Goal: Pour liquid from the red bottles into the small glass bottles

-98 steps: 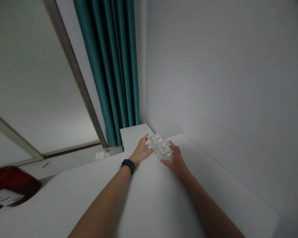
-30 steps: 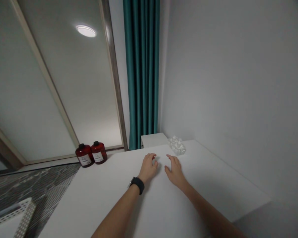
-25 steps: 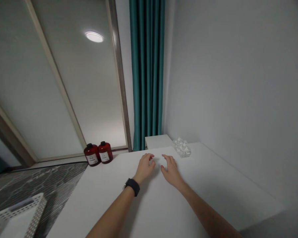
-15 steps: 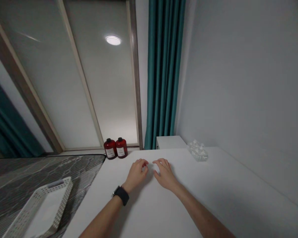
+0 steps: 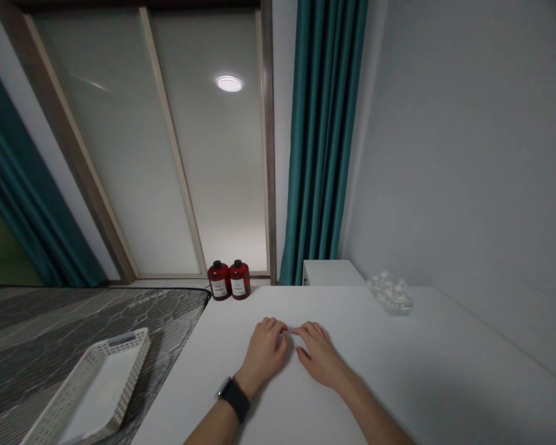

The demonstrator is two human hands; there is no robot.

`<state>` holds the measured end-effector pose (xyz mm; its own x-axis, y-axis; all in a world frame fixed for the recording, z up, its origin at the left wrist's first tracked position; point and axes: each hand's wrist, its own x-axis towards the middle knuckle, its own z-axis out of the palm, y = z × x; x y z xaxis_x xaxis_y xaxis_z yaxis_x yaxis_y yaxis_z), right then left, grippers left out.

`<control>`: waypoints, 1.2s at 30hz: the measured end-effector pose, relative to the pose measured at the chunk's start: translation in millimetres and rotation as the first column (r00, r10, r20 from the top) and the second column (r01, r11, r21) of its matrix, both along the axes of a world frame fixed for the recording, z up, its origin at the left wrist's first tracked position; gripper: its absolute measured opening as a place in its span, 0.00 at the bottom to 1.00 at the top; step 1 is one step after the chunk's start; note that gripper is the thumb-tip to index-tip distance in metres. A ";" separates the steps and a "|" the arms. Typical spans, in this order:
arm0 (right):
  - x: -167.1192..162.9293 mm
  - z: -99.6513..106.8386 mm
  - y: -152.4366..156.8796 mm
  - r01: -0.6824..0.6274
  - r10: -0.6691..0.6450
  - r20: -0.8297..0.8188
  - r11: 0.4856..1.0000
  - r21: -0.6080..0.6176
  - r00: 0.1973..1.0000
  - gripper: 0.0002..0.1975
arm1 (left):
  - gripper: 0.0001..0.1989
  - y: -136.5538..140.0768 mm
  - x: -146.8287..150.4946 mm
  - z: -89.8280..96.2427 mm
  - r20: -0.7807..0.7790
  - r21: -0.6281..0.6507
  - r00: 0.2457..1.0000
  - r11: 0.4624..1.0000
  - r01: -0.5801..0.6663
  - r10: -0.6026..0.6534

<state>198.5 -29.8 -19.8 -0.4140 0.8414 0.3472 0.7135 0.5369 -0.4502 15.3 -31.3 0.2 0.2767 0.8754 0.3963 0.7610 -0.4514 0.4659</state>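
A pale wall [image 5: 467, 154] fills the right, and a frosted glass door [image 5: 222, 173] stands across the far left. The white table [image 5: 333, 312] runs from near to far, with a grey patterned surface [image 5: 37, 321] to its left and a teal curtain [image 5: 327, 136] beyond. On that grey surface sits a white perforated basket [image 5: 133, 374]. The left hand [image 5: 263, 349] and right hand [image 5: 322, 355] are over the table, fingertips close together — both loosely curved, thumbs apart from index fingers; whether they touch the tabletop I cannot tell. The clear lumpy pack [image 5: 390, 293] lies far right, near the wall. Two red bottles [image 5: 239, 279] stand upright, side by side, at the table's far left corner — black-capped, white-labelled. A dark watch [image 5: 235, 397] circles the left wrist.
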 end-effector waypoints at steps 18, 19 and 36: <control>3.6 4.8 2.6 -0.018 0.019 0.031 0.999 -0.048 0.999 0.19 | 0.11 1.1 2.4 -6.7 0.068 -0.056 0.996 0.997 0.060 -0.056; 3.8 4.3 2.8 -0.019 0.021 0.029 0.999 -0.047 0.999 0.19 | 0.11 0.9 2.4 -6.7 0.062 -0.057 0.996 0.996 0.062 -0.059; 3.3 4.8 2.0 0.000 0.002 0.018 0.998 -0.068 1.000 0.19 | 0.09 2.4 -0.2 -9.7 0.106 -0.072 0.992 0.995 0.072 -0.064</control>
